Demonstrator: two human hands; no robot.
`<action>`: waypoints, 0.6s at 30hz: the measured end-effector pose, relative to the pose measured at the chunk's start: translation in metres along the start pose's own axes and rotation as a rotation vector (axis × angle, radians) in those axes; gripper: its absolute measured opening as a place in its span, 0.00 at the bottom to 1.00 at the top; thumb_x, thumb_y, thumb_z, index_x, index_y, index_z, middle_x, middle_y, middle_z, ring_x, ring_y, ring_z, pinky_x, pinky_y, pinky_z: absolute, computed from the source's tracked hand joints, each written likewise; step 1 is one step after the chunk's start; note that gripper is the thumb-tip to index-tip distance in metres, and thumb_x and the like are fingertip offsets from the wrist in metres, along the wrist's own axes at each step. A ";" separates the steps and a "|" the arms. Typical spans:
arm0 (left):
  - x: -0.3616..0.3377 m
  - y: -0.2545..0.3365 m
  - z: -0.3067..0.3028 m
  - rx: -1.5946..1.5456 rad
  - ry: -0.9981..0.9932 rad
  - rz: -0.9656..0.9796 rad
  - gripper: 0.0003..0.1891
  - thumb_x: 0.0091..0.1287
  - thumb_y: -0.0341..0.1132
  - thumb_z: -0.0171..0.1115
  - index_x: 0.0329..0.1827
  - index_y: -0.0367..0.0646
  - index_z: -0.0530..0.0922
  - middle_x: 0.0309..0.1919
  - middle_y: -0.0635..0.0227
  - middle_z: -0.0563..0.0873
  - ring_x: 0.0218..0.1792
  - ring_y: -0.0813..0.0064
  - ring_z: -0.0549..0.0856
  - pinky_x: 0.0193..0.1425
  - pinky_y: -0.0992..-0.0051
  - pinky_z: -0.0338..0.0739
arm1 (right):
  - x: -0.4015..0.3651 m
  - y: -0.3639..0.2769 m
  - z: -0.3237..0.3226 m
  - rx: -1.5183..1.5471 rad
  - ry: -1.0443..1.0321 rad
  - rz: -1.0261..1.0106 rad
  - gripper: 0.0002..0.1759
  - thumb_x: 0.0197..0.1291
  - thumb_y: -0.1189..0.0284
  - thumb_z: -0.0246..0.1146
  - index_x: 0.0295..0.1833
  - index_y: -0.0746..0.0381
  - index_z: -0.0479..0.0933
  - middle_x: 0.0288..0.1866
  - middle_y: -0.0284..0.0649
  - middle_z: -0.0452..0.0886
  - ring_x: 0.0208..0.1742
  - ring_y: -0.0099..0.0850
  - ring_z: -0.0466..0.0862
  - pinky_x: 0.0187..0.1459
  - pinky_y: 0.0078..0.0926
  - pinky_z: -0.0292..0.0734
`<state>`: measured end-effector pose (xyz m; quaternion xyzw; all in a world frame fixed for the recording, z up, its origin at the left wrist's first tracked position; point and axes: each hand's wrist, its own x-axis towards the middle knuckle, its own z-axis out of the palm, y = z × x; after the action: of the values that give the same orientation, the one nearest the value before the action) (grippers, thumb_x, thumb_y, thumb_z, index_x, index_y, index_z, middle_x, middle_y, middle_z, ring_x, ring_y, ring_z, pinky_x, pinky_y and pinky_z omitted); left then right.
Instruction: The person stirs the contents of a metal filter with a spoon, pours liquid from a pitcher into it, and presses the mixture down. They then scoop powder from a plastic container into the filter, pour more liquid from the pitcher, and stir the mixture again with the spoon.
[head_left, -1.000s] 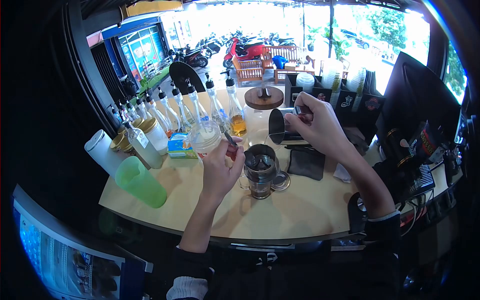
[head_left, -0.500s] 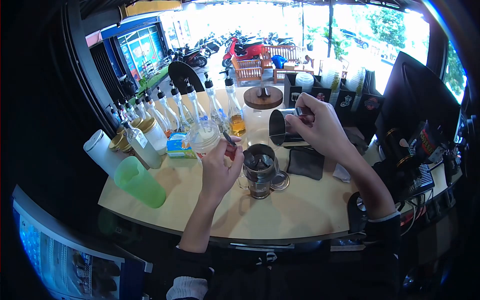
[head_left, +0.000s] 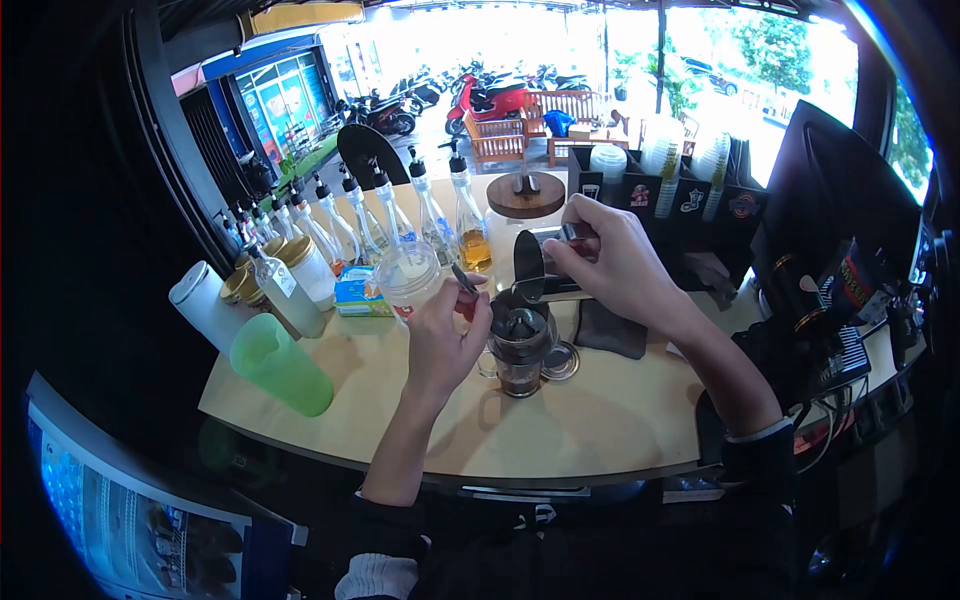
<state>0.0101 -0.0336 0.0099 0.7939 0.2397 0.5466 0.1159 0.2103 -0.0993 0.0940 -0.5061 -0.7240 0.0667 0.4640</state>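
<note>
"Since the head view is all they have, where is the metal container (head_left: pixel 540 272)?"

"Just above the glass mug (head_left: pixel 520 378) and a little to its right, tilted, its dark round end facing left. The right hand (head_left: pixel 615 250) has its grip clamped at the back of it, thumb and fingers pressed together."

"And the left hand (head_left: pixel 445 340)?"

"Near the mug, on its left, with the grip pinched on a slim dark piece (head_left: pixel 464 277) that shows some red."

"How would the container handle?"

"Stiff and probably smooth, so a little slippery if wet; its weight would depend on what it holds. The back, away from the round end, seems the sensible hold. The mug, being glass, looks fragile; it stands on the table (head_left: pixel 480 435), a round metal lid (head_left: pixel 561 362) just to its right."

"What stays hard to make out?"

"Whether that round end is a mouth or a cover. The right fingers hide most of the hold, and the left hand covers where the slim piece leads. Inside the mug's dark top part (head_left: pixel 518 325), reflections blur everything."
</note>
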 end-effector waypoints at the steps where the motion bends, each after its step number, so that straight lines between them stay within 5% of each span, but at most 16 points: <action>1: 0.000 0.000 0.000 0.002 0.002 0.007 0.08 0.64 0.26 0.62 0.44 0.37 0.77 0.23 0.64 0.84 0.25 0.73 0.86 0.32 0.74 0.77 | -0.001 -0.002 -0.001 0.000 0.001 0.000 0.14 0.62 0.75 0.65 0.35 0.71 0.65 0.26 0.38 0.72 0.32 0.12 0.75 0.29 0.20 0.74; 13: -0.002 -0.001 0.001 0.010 -0.003 -0.015 0.08 0.64 0.26 0.62 0.45 0.38 0.77 0.24 0.64 0.84 0.26 0.73 0.86 0.33 0.73 0.78 | -0.013 -0.001 -0.009 0.000 -0.014 -0.024 0.14 0.63 0.75 0.64 0.34 0.69 0.66 0.26 0.37 0.75 0.35 0.18 0.84 0.28 0.18 0.74; 15: -0.002 -0.001 0.001 0.005 -0.004 -0.020 0.08 0.64 0.26 0.62 0.45 0.38 0.77 0.24 0.64 0.84 0.26 0.73 0.86 0.33 0.73 0.78 | -0.016 -0.004 -0.013 -0.014 0.008 0.048 0.15 0.59 0.73 0.66 0.36 0.72 0.68 0.28 0.50 0.77 0.28 0.34 0.82 0.34 0.31 0.78; 18: -0.001 0.000 0.001 0.007 0.003 -0.025 0.08 0.64 0.27 0.62 0.45 0.38 0.78 0.24 0.64 0.84 0.26 0.73 0.86 0.33 0.73 0.78 | -0.022 -0.002 -0.019 -0.011 0.024 0.112 0.15 0.59 0.73 0.66 0.35 0.72 0.67 0.25 0.45 0.73 0.28 0.25 0.79 0.32 0.27 0.76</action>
<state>0.0112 -0.0344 0.0084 0.7904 0.2518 0.5455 0.1197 0.2243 -0.1245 0.0925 -0.5490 -0.6894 0.0823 0.4653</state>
